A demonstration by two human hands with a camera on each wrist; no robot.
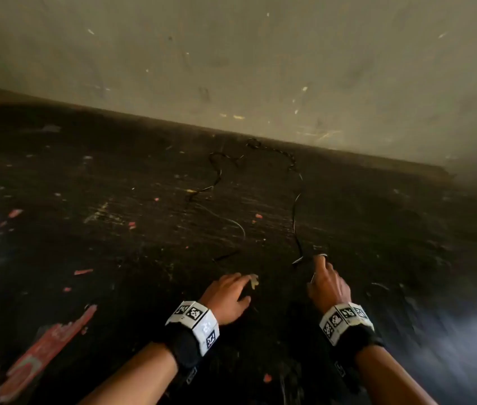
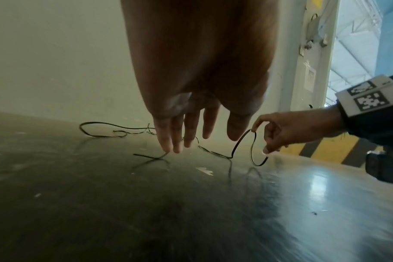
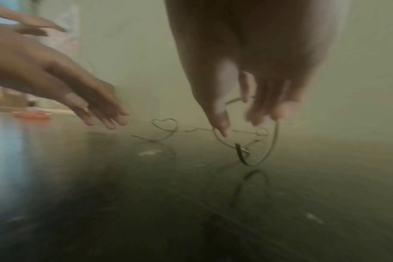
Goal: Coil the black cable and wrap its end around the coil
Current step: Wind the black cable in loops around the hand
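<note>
While pinching a first small loop near one end of the cable (image 2: pixel 242 141), right hand (image 2: pixel 287 131) lifted just off the dark tabletop (image 1: pixel 114 258); left hand (image 1: pixel 228 296) flat-fingered, empty, beside it. Rest of cable sprawled toward the far wall (image 1: pixel 260 68). Nearly all coiling, and end-wrap, left.

Dark scuffed floor (image 1: pixel 114 258), red flecks; stained beige wall (image 1: pixel 231 54) behind; yellow-black hazard stripe (image 2: pixel 321 150).

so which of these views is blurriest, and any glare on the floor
Right wrist view is the softest: the right hand and black cable smear. Left wrist view is sharper, with a bright glare patch on the floor. Head view is dim, its edges blurred.
</note>
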